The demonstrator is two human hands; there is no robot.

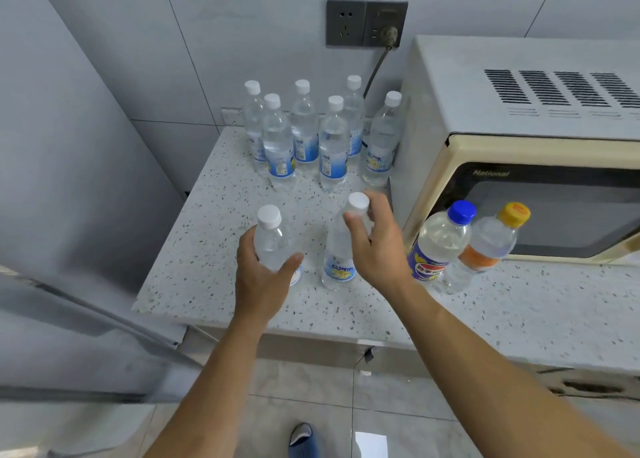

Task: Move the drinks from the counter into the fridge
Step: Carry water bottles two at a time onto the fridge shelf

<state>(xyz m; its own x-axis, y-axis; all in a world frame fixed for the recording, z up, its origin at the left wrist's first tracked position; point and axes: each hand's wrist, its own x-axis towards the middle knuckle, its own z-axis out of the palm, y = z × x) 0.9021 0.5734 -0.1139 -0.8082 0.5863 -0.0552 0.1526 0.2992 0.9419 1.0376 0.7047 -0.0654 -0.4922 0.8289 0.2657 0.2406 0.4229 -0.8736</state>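
Speckled counter (214, 249): six white-capped water bottles (332, 145) with blue labels, print too small to read, stand grouped near the back wall; a blue-capped Pepsi-logo bottle (438, 242) and an orange-capped bottle (488, 246) stand touching before a cream microwave (519, 118) marked "National". Left hand (263, 277) grips the body of one near bottle (272, 239); right hand (377, 246) pinches the neck of the bottle beside it (341, 249). Grey fridge (69, 180) stands left of the counter.
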